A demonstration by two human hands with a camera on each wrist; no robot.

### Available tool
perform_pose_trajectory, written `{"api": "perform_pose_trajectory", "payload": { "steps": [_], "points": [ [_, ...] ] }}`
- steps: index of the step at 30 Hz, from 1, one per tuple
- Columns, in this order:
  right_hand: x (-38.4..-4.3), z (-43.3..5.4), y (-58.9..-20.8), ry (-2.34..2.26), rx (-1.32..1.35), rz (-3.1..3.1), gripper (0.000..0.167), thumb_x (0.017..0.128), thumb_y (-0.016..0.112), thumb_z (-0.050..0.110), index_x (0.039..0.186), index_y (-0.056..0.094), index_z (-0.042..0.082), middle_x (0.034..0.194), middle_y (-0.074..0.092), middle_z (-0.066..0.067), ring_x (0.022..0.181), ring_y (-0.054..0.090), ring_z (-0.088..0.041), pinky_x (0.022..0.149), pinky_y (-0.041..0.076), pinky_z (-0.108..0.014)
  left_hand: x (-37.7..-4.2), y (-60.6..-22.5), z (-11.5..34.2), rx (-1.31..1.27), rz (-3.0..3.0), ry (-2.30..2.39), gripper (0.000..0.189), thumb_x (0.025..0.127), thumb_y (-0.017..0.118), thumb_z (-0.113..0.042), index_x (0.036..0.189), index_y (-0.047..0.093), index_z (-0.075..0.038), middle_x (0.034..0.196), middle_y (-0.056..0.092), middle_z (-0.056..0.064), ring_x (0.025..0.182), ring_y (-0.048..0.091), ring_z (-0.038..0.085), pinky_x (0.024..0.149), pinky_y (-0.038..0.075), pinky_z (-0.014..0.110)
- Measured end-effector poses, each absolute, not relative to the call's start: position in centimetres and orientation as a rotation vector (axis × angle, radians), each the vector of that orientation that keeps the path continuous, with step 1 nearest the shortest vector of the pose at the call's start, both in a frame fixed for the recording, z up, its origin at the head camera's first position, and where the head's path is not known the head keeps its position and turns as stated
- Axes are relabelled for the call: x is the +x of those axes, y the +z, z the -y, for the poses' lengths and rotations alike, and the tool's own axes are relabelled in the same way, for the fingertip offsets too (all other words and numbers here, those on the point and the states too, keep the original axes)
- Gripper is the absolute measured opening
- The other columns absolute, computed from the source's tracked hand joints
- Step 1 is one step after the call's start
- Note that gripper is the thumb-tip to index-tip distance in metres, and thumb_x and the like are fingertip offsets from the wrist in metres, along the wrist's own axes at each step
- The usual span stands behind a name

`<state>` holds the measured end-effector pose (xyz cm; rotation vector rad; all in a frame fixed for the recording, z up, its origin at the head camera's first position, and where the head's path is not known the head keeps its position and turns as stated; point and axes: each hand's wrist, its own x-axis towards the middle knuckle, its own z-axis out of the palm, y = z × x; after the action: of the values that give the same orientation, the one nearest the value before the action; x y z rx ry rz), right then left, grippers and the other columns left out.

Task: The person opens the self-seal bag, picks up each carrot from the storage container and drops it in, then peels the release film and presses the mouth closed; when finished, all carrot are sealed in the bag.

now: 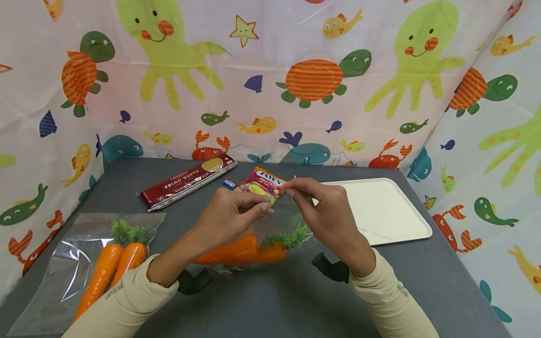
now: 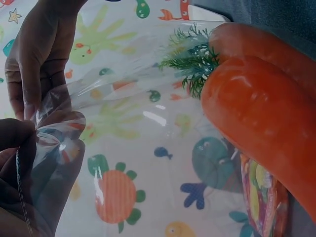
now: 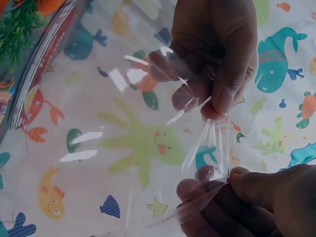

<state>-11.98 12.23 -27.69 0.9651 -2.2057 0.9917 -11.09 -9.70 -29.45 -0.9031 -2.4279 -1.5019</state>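
My left hand [image 1: 230, 213] and my right hand [image 1: 329, 213] each pinch the top edge of a clear plastic bag [image 2: 123, 89] between thumb and fingers. The film is gathered and creased where the fingertips grip it, as both wrist views show. Inside hang orange carrots [image 1: 236, 251] with feathery green tops [image 1: 291, 236], lying sideways below my hands in the head view. Just beyond the fingers lies a Fox's Fruits candy packet [image 1: 263, 182], partly covered by the left hand.
A second clear bag [image 1: 38, 286] with two carrots [image 1: 103, 270] lies at the left. A dark red Primo Gusto spaghetti pack [image 1: 186, 183] and a small blue wrapped candy [image 1: 229, 183] are at the back. A cream tray [image 1: 389, 211] stands right. Patterned cloth [image 1: 262, 56] encloses the table.
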Motion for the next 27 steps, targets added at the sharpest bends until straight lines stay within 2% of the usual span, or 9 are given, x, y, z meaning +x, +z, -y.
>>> {"api": "perform_pose_trajectory", "payload": {
  "steps": [4, 7, 12, 14, 17, 19, 23, 25, 27],
  "points": [
    [-12.2, -12.2, -27.9, 0.984, 0.951, 2.204, 0.013, 0.087, 0.071, 0.002, 0.099, 0.071, 0.002, 0.087, 0.072, -0.004, 0.055, 0.051, -0.006, 0.054, 0.048, -0.022, -11.1, -29.5, 9.6, -0.917, 2.434, -1.484, 0.022, 0.09, 0.07, -0.009, 0.109, 0.072, 0.002, 0.086, 0.074, 0.005, 0.074, 0.07, 0.008, 0.066, 0.056, 0.025],
    [-12.2, -12.1, -28.0, 0.996, 0.933, 2.211, 0.01, 0.088, 0.07, 0.002, 0.098, 0.069, 0.002, 0.084, 0.071, -0.002, 0.058, 0.052, -0.005, 0.057, 0.05, -0.023, -11.1, -29.6, 9.4, -0.926, 2.434, -1.487, 0.023, 0.09, 0.071, -0.01, 0.109, 0.072, 0.003, 0.086, 0.074, 0.005, 0.074, 0.071, 0.011, 0.064, 0.056, 0.025],
    [-12.2, -11.8, -27.9, 1.034, 0.897, 2.246, 0.008, 0.09, 0.068, 0.003, 0.098, 0.065, 0.003, 0.081, 0.068, 0.001, 0.053, 0.045, -0.005, 0.051, 0.044, -0.022, -11.0, -29.8, 9.2, -0.942, 2.412, -1.506, 0.021, 0.091, 0.068, -0.008, 0.109, 0.072, 0.003, 0.09, 0.074, 0.005, 0.076, 0.071, 0.016, 0.06, 0.056, 0.025],
    [-12.3, -11.8, -27.8, 1.069, 0.897, 2.248, 0.007, 0.091, 0.066, 0.002, 0.098, 0.064, 0.003, 0.083, 0.069, 0.0, 0.057, 0.051, -0.006, 0.054, 0.046, -0.022, -11.0, -29.8, 9.1, -0.948, 2.4, -1.503, 0.02, 0.092, 0.067, -0.006, 0.109, 0.072, 0.003, 0.091, 0.074, 0.005, 0.077, 0.071, 0.015, 0.058, 0.056, 0.025],
    [-12.3, -11.8, -27.8, 1.128, 0.887, 2.242, 0.006, 0.092, 0.065, 0.0, 0.098, 0.063, 0.002, 0.088, 0.072, -0.002, 0.071, 0.064, -0.008, 0.066, 0.055, -0.024, -10.9, -29.8, 8.8, -0.949, 2.383, -1.491, 0.02, 0.092, 0.066, -0.006, 0.109, 0.071, 0.003, 0.091, 0.074, 0.004, 0.077, 0.07, 0.012, 0.057, 0.056, 0.025],
    [-12.4, -11.7, -27.9, 1.169, 0.878, 2.236, 0.005, 0.093, 0.064, 0.001, 0.098, 0.062, 0.001, 0.089, 0.072, -0.003, 0.078, 0.067, -0.01, 0.069, 0.056, -0.026, -10.8, -29.8, 8.7, -0.941, 2.374, -1.477, 0.019, 0.092, 0.066, -0.006, 0.109, 0.072, 0.003, 0.09, 0.074, 0.003, 0.076, 0.07, 0.01, 0.059, 0.056, 0.024],
    [-12.5, -11.5, -28.1, 1.233, 0.854, 2.224, 0.004, 0.093, 0.063, 0.002, 0.098, 0.062, 0.001, 0.089, 0.072, -0.003, 0.077, 0.066, -0.009, 0.065, 0.054, -0.025, -10.5, -29.8, 8.5, -0.903, 2.367, -1.441, 0.017, 0.093, 0.067, -0.008, 0.106, 0.073, 0.001, 0.089, 0.074, 0.001, 0.07, 0.067, 0.01, 0.058, 0.054, 0.023],
    [-12.4, -11.4, -28.2, 1.251, 0.844, 2.221, 0.005, 0.094, 0.063, 0.002, 0.098, 0.063, 0.001, 0.088, 0.072, -0.002, 0.068, 0.062, -0.008, 0.058, 0.05, -0.023, -10.3, -29.8, 8.5, -0.885, 2.366, -1.42, 0.016, 0.093, 0.066, -0.009, 0.105, 0.074, 0.0, 0.088, 0.074, 0.001, 0.066, 0.066, 0.009, 0.054, 0.051, 0.023],
    [-12.3, -11.4, -28.3, 1.266, 0.832, 2.21, 0.004, 0.094, 0.063, 0.002, 0.098, 0.062, 0.001, 0.087, 0.072, -0.002, 0.07, 0.065, -0.009, 0.061, 0.052, -0.022, -10.1, -29.9, 8.4, -0.87, 2.37, -1.427, 0.016, 0.093, 0.066, -0.01, 0.104, 0.074, 0.0, 0.088, 0.074, 0.0, 0.069, 0.067, 0.009, 0.057, 0.053, 0.023]
  ]
}}
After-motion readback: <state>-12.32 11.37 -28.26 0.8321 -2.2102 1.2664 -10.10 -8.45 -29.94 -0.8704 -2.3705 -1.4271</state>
